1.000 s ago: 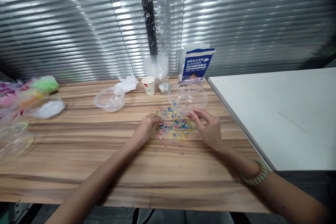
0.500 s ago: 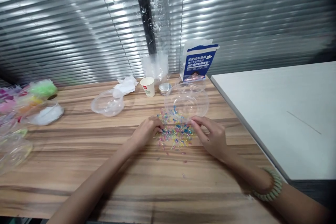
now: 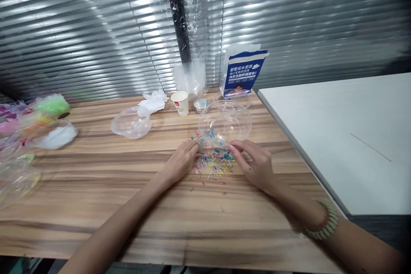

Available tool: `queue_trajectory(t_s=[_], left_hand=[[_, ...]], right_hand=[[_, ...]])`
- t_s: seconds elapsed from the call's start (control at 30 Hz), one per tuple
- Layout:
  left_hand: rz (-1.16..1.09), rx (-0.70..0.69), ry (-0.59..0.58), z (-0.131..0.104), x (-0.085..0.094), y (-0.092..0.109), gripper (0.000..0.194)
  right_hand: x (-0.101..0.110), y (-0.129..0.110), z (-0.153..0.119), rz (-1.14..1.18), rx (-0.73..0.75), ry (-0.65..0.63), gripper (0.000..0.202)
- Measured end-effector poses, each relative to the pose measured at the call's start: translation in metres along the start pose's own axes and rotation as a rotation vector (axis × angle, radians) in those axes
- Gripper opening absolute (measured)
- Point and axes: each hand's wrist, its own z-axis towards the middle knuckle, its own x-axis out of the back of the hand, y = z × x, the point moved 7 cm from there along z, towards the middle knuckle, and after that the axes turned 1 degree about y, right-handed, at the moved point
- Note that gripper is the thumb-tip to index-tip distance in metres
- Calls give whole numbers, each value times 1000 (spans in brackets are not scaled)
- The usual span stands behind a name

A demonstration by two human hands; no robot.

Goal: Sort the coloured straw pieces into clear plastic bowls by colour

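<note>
A loose heap of small colourful tube pieces lies on the wooden table. My left hand rests at the heap's left side with its fingers curled together; its fingertips are partly hidden, so what they hold cannot be made out. Behind the heap is a clear round plastic bowl, with some blue pieces visible through or under its left side. My right hand pinches the bowl's near rim between thumb and fingers. A few stray pieces are scattered in front of the heap.
At the back stand a paper cup, a small round foil-topped tub and a blue-and-white paper bag. Left of them are crumpled tissue and a clear plastic container. Colourful bagged material sits far left; a white board lies right.
The left hand's fingers have curled in closer at the heap's left edge. The right hand still pinches the bowl's rim. The whole view has shifted slightly.
</note>
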Motion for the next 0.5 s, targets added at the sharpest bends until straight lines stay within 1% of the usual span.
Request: queue_trajectory(t_s=[0.07,0.13,0.2,0.27,0.33,0.43,0.5], left_hand=[[-182,97,107,-2,7,-7,10],[-399,231,225,-5,13,-18,10],[-614,363,306,-7,16,-28,16],[-807,459,351,-9,15,-33,23],[-953,532,392,-11,13,-36,28],[-1110,600,446,-12,10,-37,32],[-1176,639,477,-13,8,-38,34]], right_hand=[[-2,1,-1,9,0,-5,9],[-4,4,-1,8,-1,-13,10],[-5,7,-1,-5,0,-20,10],[-6,10,-1,-18,7,-27,10],[-7,11,-1,-24,20,-34,11],[-11,9,-1,-12,55,-67,11],[-15,5,-1,5,108,-111,11]])
